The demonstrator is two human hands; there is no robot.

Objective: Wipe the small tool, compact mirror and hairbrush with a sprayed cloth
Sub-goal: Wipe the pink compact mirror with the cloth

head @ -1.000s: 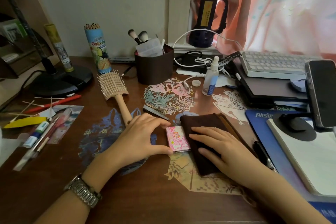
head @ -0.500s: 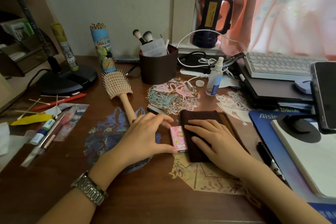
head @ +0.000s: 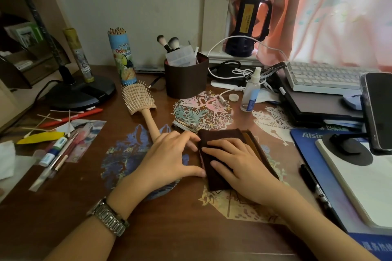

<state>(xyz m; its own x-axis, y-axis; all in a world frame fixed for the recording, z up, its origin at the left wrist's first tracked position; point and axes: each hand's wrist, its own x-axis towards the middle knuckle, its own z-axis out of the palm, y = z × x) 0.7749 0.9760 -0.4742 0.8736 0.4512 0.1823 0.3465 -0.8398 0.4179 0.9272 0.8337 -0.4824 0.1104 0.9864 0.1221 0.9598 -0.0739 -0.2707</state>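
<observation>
Brown cloth (head: 220,140) lies folded under the right hand (head: 239,167), whose straight fingers press it flat onto the compact mirror (head: 203,164); only a thin pink edge of the mirror shows at the cloth's left side. The left hand (head: 169,161) braces that edge between thumb and fingertips, a metal watch (head: 108,217) on its wrist. Just behind the left hand lies the hairbrush (head: 141,101), its handle pointing toward the knuckles. A small tool (head: 182,125) rests beside it on a paper cutout (head: 201,110). Farther back stand a spray bottle (head: 251,93) and a dark brush cup (head: 186,78). The wooden desk (head: 169,229) meets a pale wall and a pink curtain (head: 328,10).
</observation>
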